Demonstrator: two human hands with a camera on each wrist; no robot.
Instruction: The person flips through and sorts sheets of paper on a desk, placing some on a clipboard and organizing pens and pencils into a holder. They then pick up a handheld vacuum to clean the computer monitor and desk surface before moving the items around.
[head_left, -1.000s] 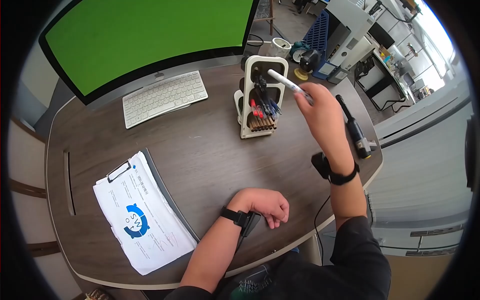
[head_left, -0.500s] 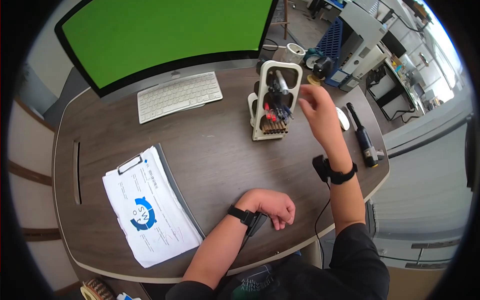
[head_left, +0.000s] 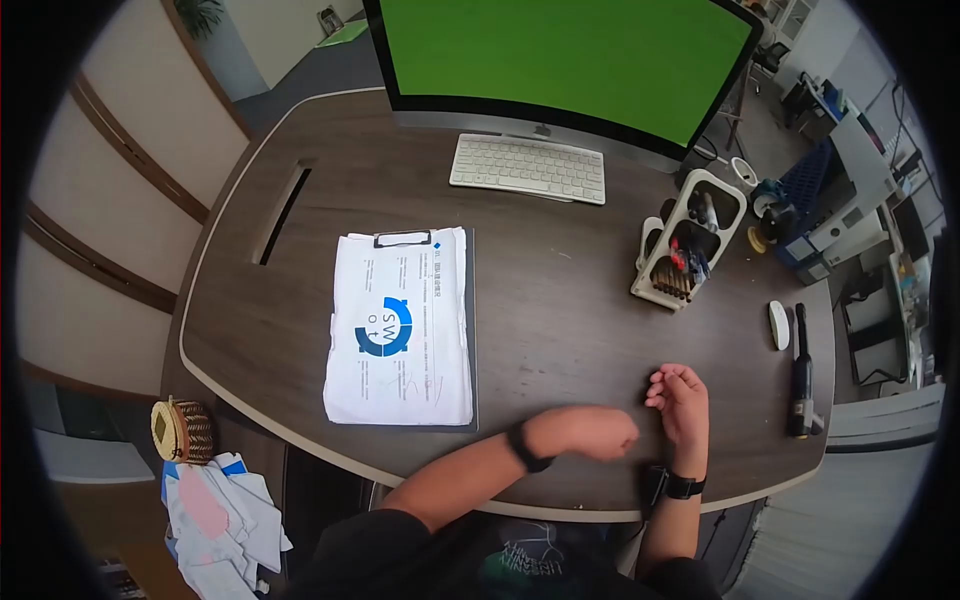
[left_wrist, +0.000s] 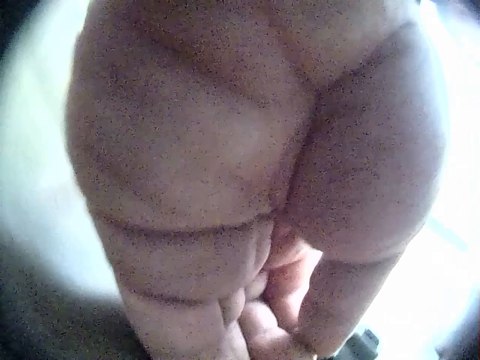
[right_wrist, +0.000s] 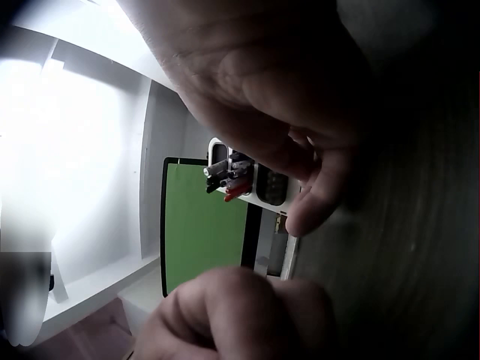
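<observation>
Above the desk's front edge, my left hand [head_left: 585, 433] hangs loosely curled and holds nothing; its curled fingers and palm fill the left wrist view. Close by on the right, my right hand [head_left: 683, 405] is raised with relaxed, bent fingers and nothing in them. Farther back stands a white tiered pen holder [head_left: 652, 292]. It carries pens, among them red-capped pens [right_wrist: 237, 192] and a white-barreled marker [right_wrist: 215, 171] in an upper compartment. A clipboard with printed sheets [head_left: 400, 340] lies left of my left hand.
A white keyboard [head_left: 528, 168] sits before a large green-screened monitor [head_left: 570, 70]. To the right are a white mouse [head_left: 779, 325] and a black tool [head_left: 802, 375]. A woven basket [head_left: 183, 430] and loose papers [head_left: 225, 530] are at the lower left, beside the desk.
The marker went from my right hand into the pen holder. My right hand has since drawn back toward the front edge, near my left hand. The head view has turned left.
</observation>
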